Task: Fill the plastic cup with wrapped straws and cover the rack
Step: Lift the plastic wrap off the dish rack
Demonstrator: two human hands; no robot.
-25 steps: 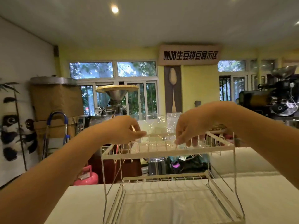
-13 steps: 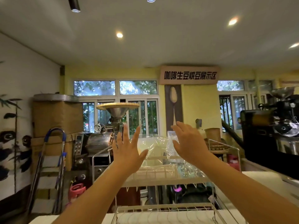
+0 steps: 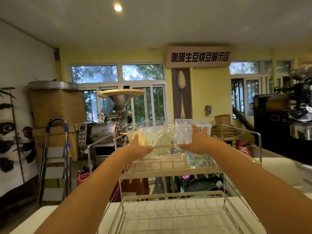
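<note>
Grip, both hands: the left hand [image 3: 138,147] and right hand [image 3: 196,141] were stretched out over the upper tier of a white wire rack [image 3: 170,168], fingers straight and spread, clasping nothing. Left palm faced inward, with part of the hand seen through a clear plastic sheet [image 3: 160,134]; whether it touched the film could not be told. Right fingers lay against the crinkled film on the other side.

Plastic sheet: transparent, wrinkled, standing up between the two hands, its lower part draped onto the rack's upper tier.

Rack: two tiers, placed on a white table [image 3: 287,168]; the lower tier sat nearest the camera, uncovered.

Surroundings: a metal roasting machine with a funnel [image 3: 120,98] behind the rack; a stepladder with blue handle [image 3: 55,159] at left; a panda mural [image 3: 15,137] on the left wall; a sign with black characters [image 3: 200,56] above.
</note>
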